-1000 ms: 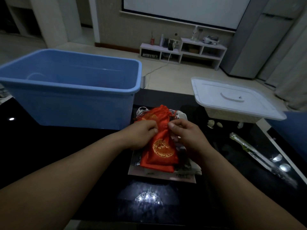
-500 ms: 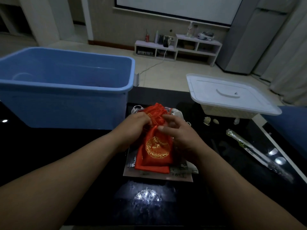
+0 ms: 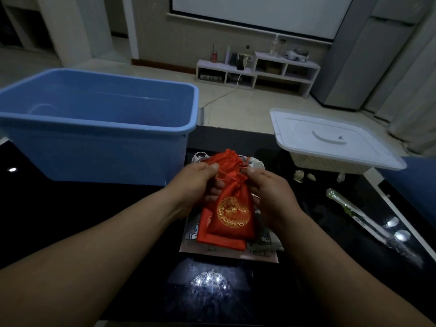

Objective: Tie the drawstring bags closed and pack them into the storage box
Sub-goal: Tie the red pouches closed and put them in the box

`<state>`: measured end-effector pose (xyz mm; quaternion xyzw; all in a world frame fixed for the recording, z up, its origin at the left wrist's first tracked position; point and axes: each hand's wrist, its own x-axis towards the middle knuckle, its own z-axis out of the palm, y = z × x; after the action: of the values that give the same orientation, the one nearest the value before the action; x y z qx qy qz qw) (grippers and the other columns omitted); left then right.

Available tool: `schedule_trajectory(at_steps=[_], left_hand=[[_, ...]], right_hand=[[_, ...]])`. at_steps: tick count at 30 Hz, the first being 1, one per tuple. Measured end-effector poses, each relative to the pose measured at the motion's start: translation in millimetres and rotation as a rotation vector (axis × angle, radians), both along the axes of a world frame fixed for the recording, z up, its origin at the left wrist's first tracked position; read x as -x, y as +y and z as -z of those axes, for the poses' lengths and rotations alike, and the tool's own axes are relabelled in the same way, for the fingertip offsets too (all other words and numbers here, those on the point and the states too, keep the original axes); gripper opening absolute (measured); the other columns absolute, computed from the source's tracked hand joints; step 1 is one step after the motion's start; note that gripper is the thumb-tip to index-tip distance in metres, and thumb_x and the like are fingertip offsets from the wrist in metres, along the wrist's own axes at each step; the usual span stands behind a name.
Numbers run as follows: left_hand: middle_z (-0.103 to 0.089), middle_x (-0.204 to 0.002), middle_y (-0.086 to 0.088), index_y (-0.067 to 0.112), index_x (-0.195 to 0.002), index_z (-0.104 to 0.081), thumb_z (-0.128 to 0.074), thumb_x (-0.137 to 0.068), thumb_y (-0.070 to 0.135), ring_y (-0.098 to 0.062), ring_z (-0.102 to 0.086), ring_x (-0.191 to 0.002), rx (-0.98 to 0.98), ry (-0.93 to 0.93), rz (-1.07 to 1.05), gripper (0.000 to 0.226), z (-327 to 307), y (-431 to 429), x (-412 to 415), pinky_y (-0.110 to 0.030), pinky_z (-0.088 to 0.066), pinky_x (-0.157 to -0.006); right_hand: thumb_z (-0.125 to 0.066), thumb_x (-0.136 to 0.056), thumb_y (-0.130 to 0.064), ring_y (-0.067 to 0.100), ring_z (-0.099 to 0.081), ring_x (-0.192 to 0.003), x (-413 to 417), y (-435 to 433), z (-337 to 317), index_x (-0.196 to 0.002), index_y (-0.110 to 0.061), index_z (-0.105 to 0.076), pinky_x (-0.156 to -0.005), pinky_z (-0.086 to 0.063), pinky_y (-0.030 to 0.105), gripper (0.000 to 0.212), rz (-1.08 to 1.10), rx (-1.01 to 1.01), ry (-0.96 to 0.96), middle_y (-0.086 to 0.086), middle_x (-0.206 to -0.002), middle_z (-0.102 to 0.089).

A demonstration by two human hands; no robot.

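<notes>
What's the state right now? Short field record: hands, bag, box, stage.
left hand: pinches the cord at the neck of the red drawstring bag
right hand: pinches the cord on the neck's other side
bag neck: gathered
underneath: second red bag
blue storage box: open, to the left; no bag seen inside
stage: tying, not yet packed

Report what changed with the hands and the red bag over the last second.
Both hands moved up the red drawstring bag to its neck: the left hand and right hand now pinch its cords, and the neck has gathered tight. The blue storage box and the bags underneath stayed put.
</notes>
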<state>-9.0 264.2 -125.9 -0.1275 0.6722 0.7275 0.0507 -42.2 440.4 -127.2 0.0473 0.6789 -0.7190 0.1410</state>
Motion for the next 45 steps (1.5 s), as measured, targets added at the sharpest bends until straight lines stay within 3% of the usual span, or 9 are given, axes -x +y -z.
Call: schedule_trajectory(at_steps=[7, 10, 13, 17, 19, 24, 32, 38, 45], left_hand=[[-0.048, -0.06, 0.004, 0.018, -0.084, -0.055, -0.051, -0.109, 0.031, -0.009, -0.048, -0.05, -0.196, -0.077, -0.084, 0.028, 6.5, 7.2, 6.1, -0.018, -0.036, -0.043], [-0.051, -0.062, 0.001, 0.015, -0.088, -0.057, -0.05, -0.109, 0.031, -0.012, -0.051, -0.052, -0.132, -0.011, -0.053, 0.027, 4.3, 12.7, 1.9, -0.022, -0.039, -0.047], [-0.059, -0.07, -0.006, 0.017, -0.087, -0.058, -0.051, -0.108, 0.033, -0.018, -0.056, -0.06, 0.223, 0.162, 0.122, 0.027, 6.2, 29.3, -5.6, -0.03, -0.045, -0.054], [-0.062, -0.077, -0.005, 0.019, -0.081, -0.055, -0.054, -0.106, 0.03, -0.017, -0.056, -0.07, 0.579, 0.223, 0.21, 0.027, 20.4, 41.0, 0.8, -0.046, -0.052, -0.073], [-0.07, -0.086, -0.004, 0.018, -0.088, -0.062, -0.052, -0.104, 0.031, -0.02, -0.063, -0.079, 0.604, 0.205, 0.239, 0.023, 21.7, 39.6, 4.2, -0.048, -0.055, -0.081], [-0.059, -0.071, 0.005, 0.022, -0.076, -0.057, -0.058, -0.105, 0.028, -0.008, -0.051, -0.064, 0.671, 0.293, 0.25, 0.03, -5.9, 20.6, 12.2, -0.031, -0.042, -0.066], [-0.063, -0.059, 0.006, 0.017, -0.077, -0.065, -0.063, -0.103, 0.031, -0.008, -0.055, -0.055, 0.543, 0.398, 0.232, 0.03, -27.0, 22.7, 28.1, -0.028, -0.048, -0.06], [-0.066, -0.114, 0.006, 0.026, -0.137, -0.054, -0.064, -0.101, 0.034, -0.005, -0.065, -0.101, 0.581, 0.45, 0.071, 0.039, -17.1, 17.7, 24.3, -0.03, -0.053, -0.09], [-0.069, -0.116, 0.007, 0.028, -0.124, -0.064, -0.067, -0.098, 0.038, -0.011, -0.062, -0.106, 1.0, 0.469, 0.32, 0.028, 8.3, 7.3, 7.8, -0.035, -0.051, -0.093]], right_hand=[[-0.07, -0.095, -0.021, 0.014, -0.066, -0.053, -1.2, 3.2, -4.7, -0.105, -0.007, -0.077, -0.059, -0.054, 0.024, 0.018, 0.119, 0.225, -0.238, 0.004, -0.076, -0.074], [-0.068, -0.097, -0.019, 0.007, -0.044, -0.034, 0.1, 8.1, -0.4, -0.093, -0.011, -0.068, -0.036, -0.036, 0.019, 0.008, 0.143, 0.278, -0.228, -0.004, -0.053, -0.06], [-0.066, -0.098, -0.015, 0.008, -0.049, -0.037, -2.3, 8.4, 2.2, -0.092, -0.008, -0.072, -0.037, -0.038, 0.017, 0.01, 0.121, 0.255, -0.129, 0.001, -0.06, -0.063], [-0.073, -0.094, -0.012, 0.017, -0.069, -0.071, 0.5, 4.4, 17.6, -0.095, -0.012, -0.083, -0.066, -0.054, 0.029, 0.01, 0.083, 0.0, 0.192, 0.006, -0.084, -0.078], [-0.073, -0.094, -0.009, 0.011, -0.071, -0.079, 3.5, 5.8, 23.3, -0.093, -0.015, -0.083, -0.075, -0.056, 0.028, 0.012, 0.021, -0.177, 0.352, 0.002, -0.085, -0.08], [-0.072, -0.094, -0.007, 0.012, -0.064, -0.054, 13.1, 9.3, 23.6, -0.083, -0.02, -0.076, -0.057, -0.051, 0.031, 0.017, -0.133, -0.454, 0.348, 0.0, -0.06, -0.072], [-0.07, -0.091, -0.007, 0.016, -0.064, -0.06, 11.4, 4.4, 26.0, -0.087, -0.013, -0.081, -0.062, -0.051, 0.033, 0.014, -0.332, -0.52, 0.361, 0.007, -0.069, -0.075], [-0.063, -0.102, -0.013, 0.015, -0.057, -0.062, 15.8, 13.4, 13.7, -0.09, -0.004, -0.075, -0.055, -0.045, 0.024, 0.019, -0.194, -0.106, 0.105, 0.009, -0.076, -0.069], [-0.059, -0.103, -0.009, 0.008, -0.056, -0.058, 15.9, 14.9, 10.1, -0.099, -0.004, -0.068, -0.052, -0.045, 0.016, 0.012, -0.246, 0.039, -0.078, 0.008, -0.077, -0.067]])
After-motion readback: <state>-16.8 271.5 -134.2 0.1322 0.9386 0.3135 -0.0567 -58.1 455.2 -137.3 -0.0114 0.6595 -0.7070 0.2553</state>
